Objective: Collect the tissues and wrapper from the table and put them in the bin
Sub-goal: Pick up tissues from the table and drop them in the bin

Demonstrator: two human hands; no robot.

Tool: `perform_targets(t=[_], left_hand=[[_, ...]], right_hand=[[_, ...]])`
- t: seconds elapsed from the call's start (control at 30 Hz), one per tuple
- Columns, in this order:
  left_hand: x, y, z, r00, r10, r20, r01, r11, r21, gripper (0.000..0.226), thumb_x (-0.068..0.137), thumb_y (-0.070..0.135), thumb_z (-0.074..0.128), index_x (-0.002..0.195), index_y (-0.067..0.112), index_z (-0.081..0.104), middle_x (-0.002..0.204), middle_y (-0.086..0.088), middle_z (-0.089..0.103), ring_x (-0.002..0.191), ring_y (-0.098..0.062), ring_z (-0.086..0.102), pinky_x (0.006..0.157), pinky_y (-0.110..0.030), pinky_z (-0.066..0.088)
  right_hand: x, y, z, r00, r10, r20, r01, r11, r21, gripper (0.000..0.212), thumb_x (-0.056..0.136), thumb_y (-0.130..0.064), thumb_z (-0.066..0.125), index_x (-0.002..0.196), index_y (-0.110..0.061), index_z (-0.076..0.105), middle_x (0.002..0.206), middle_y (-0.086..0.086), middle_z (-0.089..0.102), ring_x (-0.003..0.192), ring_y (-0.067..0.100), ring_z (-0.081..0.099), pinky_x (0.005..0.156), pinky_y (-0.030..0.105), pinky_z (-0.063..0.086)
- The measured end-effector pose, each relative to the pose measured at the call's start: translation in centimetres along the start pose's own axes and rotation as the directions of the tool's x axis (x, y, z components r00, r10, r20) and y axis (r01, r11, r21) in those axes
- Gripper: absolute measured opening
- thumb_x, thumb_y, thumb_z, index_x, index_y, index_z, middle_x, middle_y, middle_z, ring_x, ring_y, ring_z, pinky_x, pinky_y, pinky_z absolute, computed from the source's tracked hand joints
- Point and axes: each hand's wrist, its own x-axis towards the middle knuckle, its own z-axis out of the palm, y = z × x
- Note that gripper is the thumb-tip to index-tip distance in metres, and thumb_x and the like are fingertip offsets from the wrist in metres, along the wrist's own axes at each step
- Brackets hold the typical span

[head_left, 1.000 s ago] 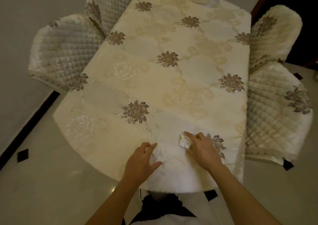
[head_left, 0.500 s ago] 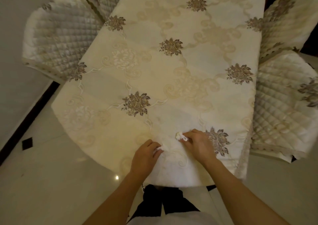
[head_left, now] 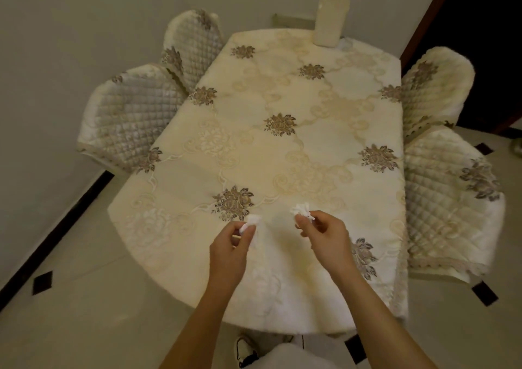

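Above the near end of the table [head_left: 282,148], my left hand [head_left: 230,251] pinches a crumpled white tissue [head_left: 250,223] between thumb and fingers. My right hand [head_left: 324,238] grips a second crumpled white tissue [head_left: 301,210], which sticks out above the fingertips. Both hands are raised a little off the cream embroidered tablecloth, roughly a hand's width apart. No wrapper and no bin can be made out in this view.
Quilted cream chairs stand at the left [head_left: 127,120] and the right [head_left: 452,199] of the table, with further ones behind them. A chair back [head_left: 329,21] rises at the far end. Pale tiled floor [head_left: 70,298] lies left, a dark doorway [head_left: 485,44] at the right.
Both hands have lifted off the tablecloth, each taking a crumpled tissue up with it, and have drawn apart. The view has tilted up and shows the far end of the table.
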Motion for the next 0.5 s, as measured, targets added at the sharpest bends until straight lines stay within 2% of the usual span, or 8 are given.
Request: perform_targets(t=[0.07,0.13,0.2,0.27,0.4,0.5], left_hand=[[0.3,1.3,-0.6,1.0,0.017,0.001,-0.017,0.999,-0.046,0.012,0.091,0.03,0.066,0.08,0.025,0.064,0.065,0.012,0.058,0.062,-0.013,0.052,0.062,-0.031,0.047],[0.5,2.2,-1.1,0.999,0.031,0.005,-0.031,0.997,-0.064,0.012,0.09,0.031,0.067,0.081,0.025,0.065,0.062,0.013,0.057,0.061,-0.013,0.051,0.061,-0.033,0.045],[0.7,2.9,-1.4,0.999,0.033,0.014,-0.031,0.995,-0.093,0.012,0.089,0.031,0.068,0.08,0.024,0.065,0.059,0.012,0.056,0.06,-0.014,0.05,0.062,-0.036,0.043],[0.7,3.6,-1.4,0.999,0.034,0.032,-0.03,0.994,-0.109,0.011,0.089,0.032,0.069,0.08,0.027,0.066,0.06,0.012,0.056,0.061,-0.015,0.05,0.063,-0.038,0.044],[0.5,4.3,-1.2,0.99,0.054,0.128,-0.039,0.992,-0.117,0.009,0.088,0.034,0.069,0.08,0.032,0.066,0.062,0.011,0.058,0.064,-0.016,0.053,0.065,-0.041,0.046],[0.2,4.2,-0.6,0.972,0.108,0.211,-0.088,0.991,-0.103,0.009,0.089,0.033,0.069,0.081,0.036,0.065,0.062,0.014,0.06,0.062,-0.013,0.054,0.063,-0.04,0.047]], right_hand=[[-0.5,-1.3,-0.2,1.0,-0.014,-0.015,0.015,0.999,0.035,0.015,0.084,-0.045,0.07,0.081,-0.03,0.071,0.078,0.007,0.074,0.073,0.014,0.071,0.071,0.049,0.055],[-1.0,-2.3,-0.4,0.999,-0.015,-0.033,0.017,0.998,0.056,0.022,0.081,-0.048,0.069,0.08,-0.026,0.071,0.076,0.002,0.075,0.072,0.011,0.071,0.07,0.049,0.055],[-1.8,-2.8,-0.9,0.998,0.001,-0.062,0.003,0.998,0.07,0.035,0.075,-0.055,0.067,0.079,-0.02,0.071,0.076,0.005,0.074,0.071,0.011,0.071,0.07,0.05,0.055],[-2.7,-3.0,-1.4,0.995,0.014,-0.098,-0.007,0.998,0.067,0.04,0.073,-0.058,0.064,0.078,-0.019,0.07,0.076,0.008,0.073,0.071,0.011,0.071,0.071,0.051,0.055],[-4.8,-2.6,-2.5,0.981,0.033,-0.19,-0.021,0.998,0.064,0.028,0.078,-0.052,0.066,0.077,-0.025,0.071,0.076,0.006,0.073,0.07,0.009,0.07,0.071,0.05,0.055],[-6.8,-1.9,-3.3,0.958,0.069,-0.277,-0.047,0.995,0.085,0.029,0.08,-0.051,0.067,0.077,-0.022,0.07,0.075,0.01,0.071,0.066,0.011,0.068,0.067,0.049,0.054]])
